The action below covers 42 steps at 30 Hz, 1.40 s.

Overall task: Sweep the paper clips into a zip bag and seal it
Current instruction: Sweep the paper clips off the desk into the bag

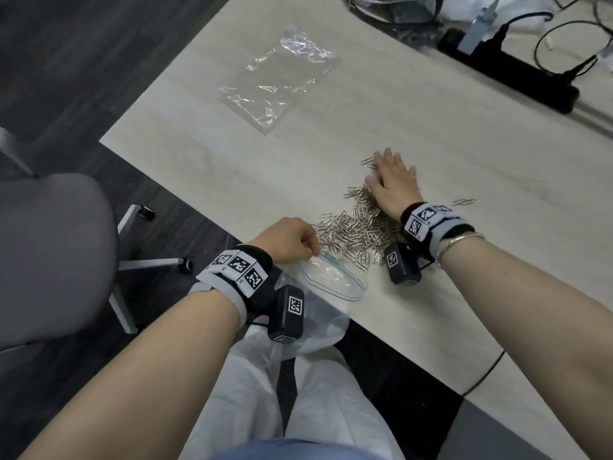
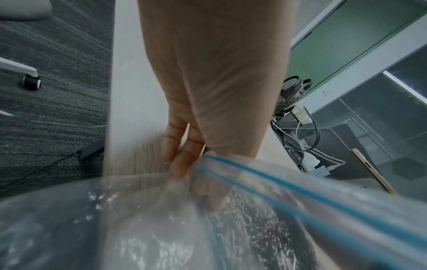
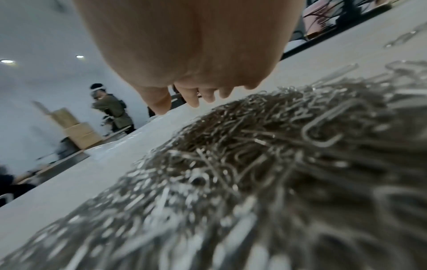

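Observation:
A heap of silver paper clips lies near the table's front edge and fills the right wrist view. My right hand lies flat with straight fingers on the far side of the heap. A clear zip bag with a blue zip line hangs open-mouthed over the table edge just in front of the heap. My left hand pinches the bag's rim at its left corner. The bag's lower part drapes off the table toward my lap.
A second clear bag holding some clips lies farther back on the table. Stray clips lie right of my hand. A black power strip and cables sit at the far right. An office chair stands to the left.

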Available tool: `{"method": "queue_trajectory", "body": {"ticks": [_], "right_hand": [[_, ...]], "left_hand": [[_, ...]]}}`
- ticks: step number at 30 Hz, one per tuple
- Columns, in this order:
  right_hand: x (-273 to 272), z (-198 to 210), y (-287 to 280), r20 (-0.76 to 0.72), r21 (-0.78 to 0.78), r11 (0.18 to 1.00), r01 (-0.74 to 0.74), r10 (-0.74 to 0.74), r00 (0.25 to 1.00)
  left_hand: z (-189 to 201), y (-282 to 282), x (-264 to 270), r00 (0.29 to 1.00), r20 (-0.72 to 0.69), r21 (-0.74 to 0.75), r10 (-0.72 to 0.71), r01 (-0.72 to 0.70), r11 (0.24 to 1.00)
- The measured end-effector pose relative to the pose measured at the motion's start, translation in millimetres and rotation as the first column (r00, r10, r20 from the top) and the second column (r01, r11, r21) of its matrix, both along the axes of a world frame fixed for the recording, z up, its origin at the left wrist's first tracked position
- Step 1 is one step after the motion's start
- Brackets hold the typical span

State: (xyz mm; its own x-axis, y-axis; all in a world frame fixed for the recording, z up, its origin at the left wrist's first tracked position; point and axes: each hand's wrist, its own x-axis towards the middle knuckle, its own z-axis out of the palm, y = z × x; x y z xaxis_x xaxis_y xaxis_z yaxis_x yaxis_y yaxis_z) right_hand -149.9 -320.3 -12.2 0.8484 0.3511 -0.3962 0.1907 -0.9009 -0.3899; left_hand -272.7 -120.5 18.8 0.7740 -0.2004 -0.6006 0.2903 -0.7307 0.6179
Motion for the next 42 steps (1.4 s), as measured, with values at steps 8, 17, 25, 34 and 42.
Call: {"method": "queue_trajectory", "body": {"ticks": [8,17,25,34,42], "right_hand": [[-6,-3,18,-0.065,-0.040,0.977,-0.210,0.207,0.976],[-64,6,9,0.001,-0.005,0.922,-0.388,0.388,0.922],[-36,4,-84,0.083,0.068,0.926,0.371,-0.376,0.923],[-20,-9,-67,-0.051,0.034,0.930,0.365,-0.364,0.930],[-40,-6,-12,-0.089,0.005,0.999,0.051,-0.050,0.995]], "left_hand": [[-5,2,0,1.000,0.006,0.010,0.003,-0.004,1.000],[-3,-5,5,0.996,0.040,0.095,-0.085,0.080,0.992],[-9,-7,7,0.997,0.045,0.087,-0.057,0.053,0.995],[-14,-5,6,0.996,0.046,0.106,-0.073,0.067,0.992],[-13,6,11,0.983,0.034,0.037,-0.182,0.181,0.983]]}}
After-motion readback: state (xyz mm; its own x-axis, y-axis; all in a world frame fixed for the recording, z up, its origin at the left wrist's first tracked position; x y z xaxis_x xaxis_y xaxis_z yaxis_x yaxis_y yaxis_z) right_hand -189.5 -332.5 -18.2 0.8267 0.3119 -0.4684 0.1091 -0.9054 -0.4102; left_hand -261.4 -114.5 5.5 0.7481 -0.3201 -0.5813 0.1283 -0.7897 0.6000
